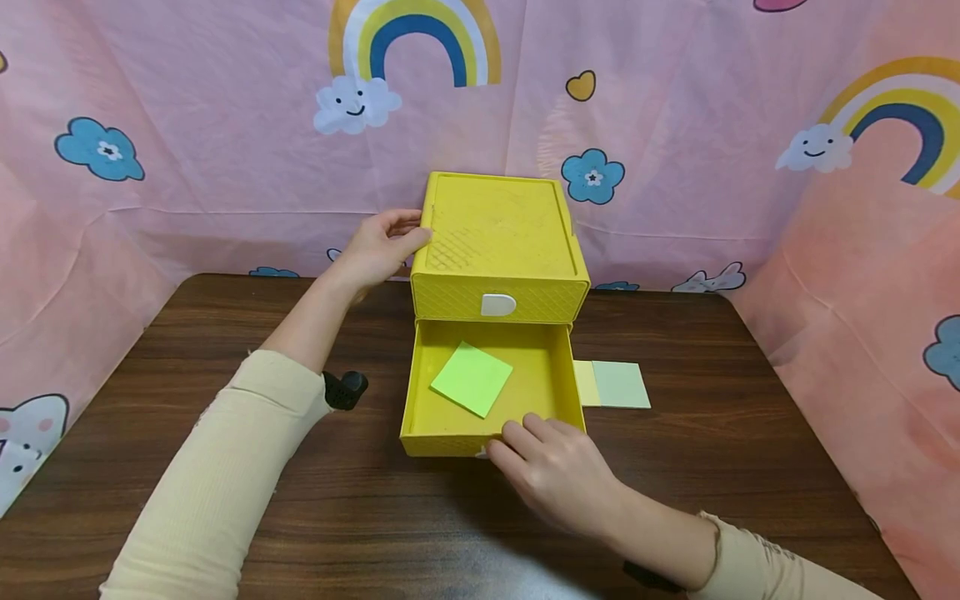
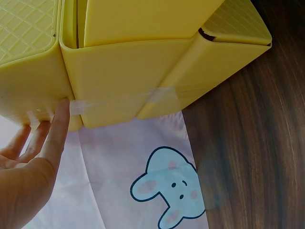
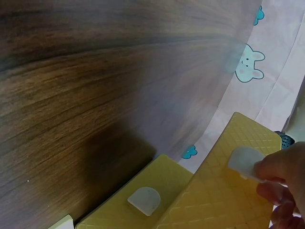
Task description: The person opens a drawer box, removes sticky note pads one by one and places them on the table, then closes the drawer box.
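From my remote seat I see a soft pink cloth, lightly creased and printed with rainbows, hanging behind a dark wood-grain table. On the table stands a yellow plastic drawer unit, boxy and three tiers high, its fronts embossed with a diamond lattice; clear tape crosses the tier joints on its side. The middle drawer is pulled out, a smooth shallow tray. A lime-green paper square lies askew inside it; pale mint paper and cream paper lie on the table to the unit's right. The top front carries a rounded white tab.

The left arm reaches forward, and my left hand is spread, fingers nearly straight, touching the top tier's side without grasping. My right hand is closed, knuckles up, pinching the middle drawer's pull tab.
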Motion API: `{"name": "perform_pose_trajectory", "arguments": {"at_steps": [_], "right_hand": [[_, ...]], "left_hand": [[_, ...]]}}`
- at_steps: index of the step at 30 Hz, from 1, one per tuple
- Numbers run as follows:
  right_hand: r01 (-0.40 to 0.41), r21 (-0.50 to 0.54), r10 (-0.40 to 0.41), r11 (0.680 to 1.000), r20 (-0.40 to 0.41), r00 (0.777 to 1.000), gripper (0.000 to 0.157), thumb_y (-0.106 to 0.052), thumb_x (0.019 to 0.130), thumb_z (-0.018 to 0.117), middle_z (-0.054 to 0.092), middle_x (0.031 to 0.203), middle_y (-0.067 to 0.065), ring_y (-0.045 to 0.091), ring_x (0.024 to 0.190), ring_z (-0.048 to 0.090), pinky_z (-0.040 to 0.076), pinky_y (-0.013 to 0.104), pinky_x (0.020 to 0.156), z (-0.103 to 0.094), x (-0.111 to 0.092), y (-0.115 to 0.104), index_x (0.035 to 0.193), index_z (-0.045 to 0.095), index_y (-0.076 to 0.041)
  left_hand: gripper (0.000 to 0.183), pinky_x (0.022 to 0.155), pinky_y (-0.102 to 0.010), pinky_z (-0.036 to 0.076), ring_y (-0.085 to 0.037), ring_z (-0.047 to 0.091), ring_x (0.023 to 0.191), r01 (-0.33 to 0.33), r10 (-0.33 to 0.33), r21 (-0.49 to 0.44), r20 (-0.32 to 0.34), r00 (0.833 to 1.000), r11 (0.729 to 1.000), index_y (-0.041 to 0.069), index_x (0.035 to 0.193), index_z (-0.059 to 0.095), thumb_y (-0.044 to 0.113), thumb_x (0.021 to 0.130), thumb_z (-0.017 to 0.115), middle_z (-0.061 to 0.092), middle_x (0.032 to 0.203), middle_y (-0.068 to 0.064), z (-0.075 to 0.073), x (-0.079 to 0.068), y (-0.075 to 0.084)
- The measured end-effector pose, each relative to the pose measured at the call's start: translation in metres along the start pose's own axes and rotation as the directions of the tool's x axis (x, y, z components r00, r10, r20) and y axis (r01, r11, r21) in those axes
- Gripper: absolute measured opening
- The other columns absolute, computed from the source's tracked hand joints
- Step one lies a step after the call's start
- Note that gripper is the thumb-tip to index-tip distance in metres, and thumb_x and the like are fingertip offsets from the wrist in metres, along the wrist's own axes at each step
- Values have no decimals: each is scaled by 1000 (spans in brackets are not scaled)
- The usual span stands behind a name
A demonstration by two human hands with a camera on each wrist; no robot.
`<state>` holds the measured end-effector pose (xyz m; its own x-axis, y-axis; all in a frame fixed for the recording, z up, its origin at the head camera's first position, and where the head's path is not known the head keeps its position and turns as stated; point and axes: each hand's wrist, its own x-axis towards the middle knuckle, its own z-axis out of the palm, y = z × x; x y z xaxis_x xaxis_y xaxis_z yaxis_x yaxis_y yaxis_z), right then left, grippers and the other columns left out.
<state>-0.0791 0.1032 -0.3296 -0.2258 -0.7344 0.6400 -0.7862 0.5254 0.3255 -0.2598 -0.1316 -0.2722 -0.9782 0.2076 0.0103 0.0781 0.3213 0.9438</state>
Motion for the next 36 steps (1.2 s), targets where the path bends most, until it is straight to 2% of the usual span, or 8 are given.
{"name": "perform_pose_trajectory", "arguments": {"at_steps": [16,24,36], "right_hand": [[16,12,-16,1000,15,1000,25,-11,90,41,42,61,-2,12,49,33,26,15,41,-4,-4,-8,71,57,-9],[43,-11,-42,999,6,999,24,-8,88,40,39,60,-3,11,48,31,21,15,39,-5,-6,-10,70,55,-9],[52,-6,-51,999,20,998,23,-8,88,41,41,61,-3,11,48,33,23,15,39,-6,-7,-13,71,55,-9]], "left_hand": [[53,73,-31,52,-19,49,105,-8,8,-14,1,1000,1000,12,133,34,31,87,51,43,127,-6,0,0,-1],[54,73,-31,51,-18,48,106,-5,5,8,2,1000,1000,13,134,34,33,87,51,42,127,-6,0,0,-1],[54,73,-31,51,-18,47,108,-13,13,10,0,1000,1000,12,134,34,32,87,51,42,127,-6,-1,1,-1]]}}
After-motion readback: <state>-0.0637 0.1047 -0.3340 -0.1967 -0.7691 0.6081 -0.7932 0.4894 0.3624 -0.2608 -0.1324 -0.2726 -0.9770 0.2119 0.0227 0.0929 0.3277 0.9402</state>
